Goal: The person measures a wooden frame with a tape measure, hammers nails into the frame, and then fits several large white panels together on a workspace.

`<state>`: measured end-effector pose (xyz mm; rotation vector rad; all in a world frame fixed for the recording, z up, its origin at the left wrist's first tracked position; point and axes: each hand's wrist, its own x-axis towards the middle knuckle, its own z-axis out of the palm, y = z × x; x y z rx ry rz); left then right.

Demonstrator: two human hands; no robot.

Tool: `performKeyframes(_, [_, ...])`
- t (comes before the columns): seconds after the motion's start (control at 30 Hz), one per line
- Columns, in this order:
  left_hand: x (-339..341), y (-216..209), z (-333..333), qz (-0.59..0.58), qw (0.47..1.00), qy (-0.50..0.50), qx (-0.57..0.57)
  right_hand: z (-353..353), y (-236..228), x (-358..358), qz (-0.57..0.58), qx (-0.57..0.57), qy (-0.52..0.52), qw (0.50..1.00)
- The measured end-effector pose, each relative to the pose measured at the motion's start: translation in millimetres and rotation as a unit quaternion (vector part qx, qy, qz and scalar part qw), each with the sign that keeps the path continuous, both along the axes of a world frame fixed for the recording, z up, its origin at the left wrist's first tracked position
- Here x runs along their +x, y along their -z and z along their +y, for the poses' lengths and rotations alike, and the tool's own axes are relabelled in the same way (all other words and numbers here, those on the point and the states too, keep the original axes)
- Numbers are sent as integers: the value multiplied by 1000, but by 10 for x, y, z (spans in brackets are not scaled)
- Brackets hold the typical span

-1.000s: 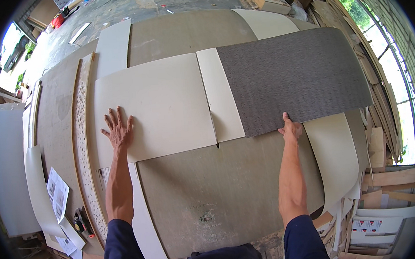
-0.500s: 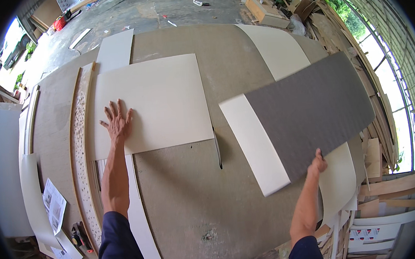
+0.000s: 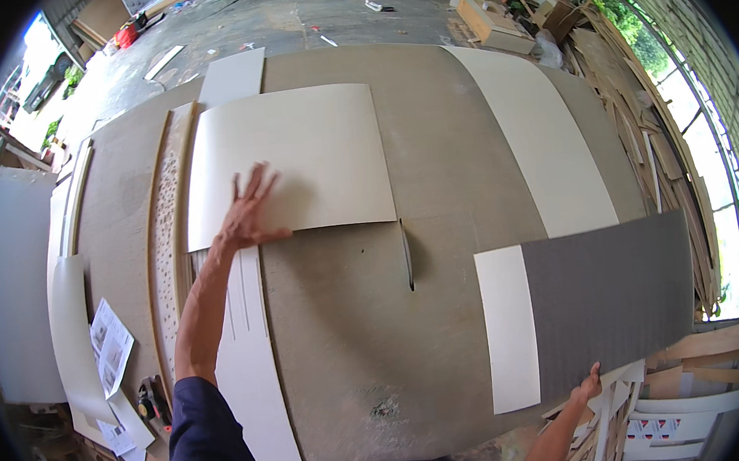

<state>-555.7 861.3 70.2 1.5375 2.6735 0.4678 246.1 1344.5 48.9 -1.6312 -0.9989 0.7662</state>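
Note:
A white sheet (image 3: 312,149) lies at the far left of the large brown board. My left hand (image 3: 251,211) is over its near edge, fingers spread and holding nothing; whether it touches the sheet I cannot tell. At the right, my right hand (image 3: 586,383) grips the near edge of a grey panel (image 3: 614,290), its thumb on top and its other fingers hidden underneath. A white band (image 3: 509,332) runs along the panel's left end. The panel overlaps the near end of a long white strip (image 3: 534,133).
Left of the white sheet lies a wood-edged speckled strip (image 3: 162,211). Printed papers (image 3: 112,347) and a black hand tool (image 3: 152,402) are at the near left. A thin dark upright piece (image 3: 407,258) is mid-board. Timber offcuts (image 3: 654,133) are stacked along the right.
The grey panel has moved nearer and rightward with my right hand, turning squarer to the board and uncovering more white strip. My left hand has slid right from the sheet's middle to its near edge.

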Motion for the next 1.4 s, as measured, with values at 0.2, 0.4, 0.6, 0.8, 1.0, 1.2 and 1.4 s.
performKeyframes(0.2, [227, -54, -160, 120, 977, -1, -174, -446, -82, 258, 28, -83, 40, 995])
performKeyframes(0.4, [75, -607, -479, 264, 960, -78, 44, -724, 81, 386, -6, -85, 31, 996])
performKeyframes(0.6, [123, -2167, -732, 228, 939, -258, 3, -879, -33, 435, 12, -108, 15, 994])
performKeyframes(0.8, [394, -3047, -1965, 351, 872, -337, 52, -1028, -81, 178, 25, -138, -21, 990])
performKeyframes(1.0, [465, -2527, -2590, 471, 799, -353, -124, -1213, -135, 94, 42, -149, -28, 988])
performKeyframes(1.2, [292, -1474, -3201, 477, 730, -452, -189, -1385, -171, 97, 62, -155, -35, 985])
performKeyframes(1.4, [598, -517, -3404, 315, 759, -505, -263, -1551, -221, 231, 78, -151, -30, 985])
